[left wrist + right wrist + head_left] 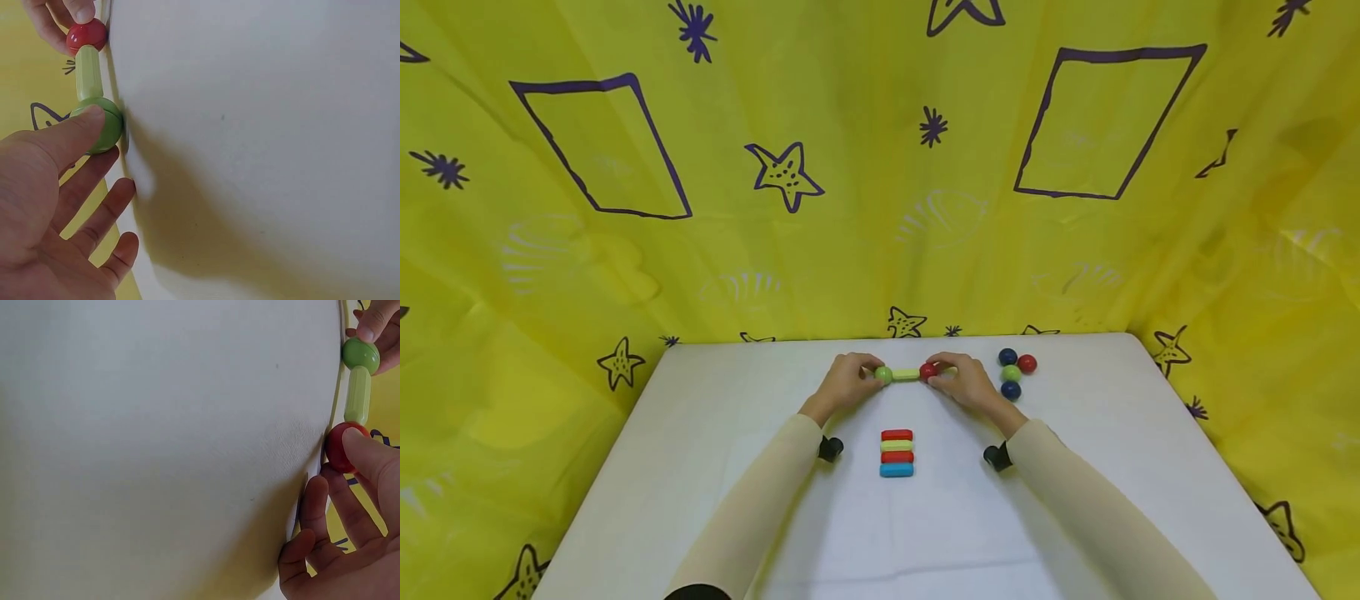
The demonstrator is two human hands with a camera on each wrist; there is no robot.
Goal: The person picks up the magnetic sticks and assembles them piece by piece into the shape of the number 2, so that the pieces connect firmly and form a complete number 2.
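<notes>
Near the table's far edge, a pale green rod (906, 375) joins a green ball (883, 375) on its left to a red ball (928, 372) on its right. My left hand (848, 382) pinches the green ball between thumb and forefinger; the other fingers spread loosely in the left wrist view. With thumb and finger, my right hand (964, 382) grips the red ball (340, 447). The rod (89, 72) runs straight between both balls, touching each. Whether its ends sit inside the balls is too small to tell.
Closer to me lies a stack-like row of short rods (897, 446), red, pale yellow, red and blue. Right of my right hand sit loose balls: a red one (1027, 363), a green one (1011, 373) and dark blue ones (1011, 390). A yellow patterned curtain (865, 250) rises behind the white table (715, 400).
</notes>
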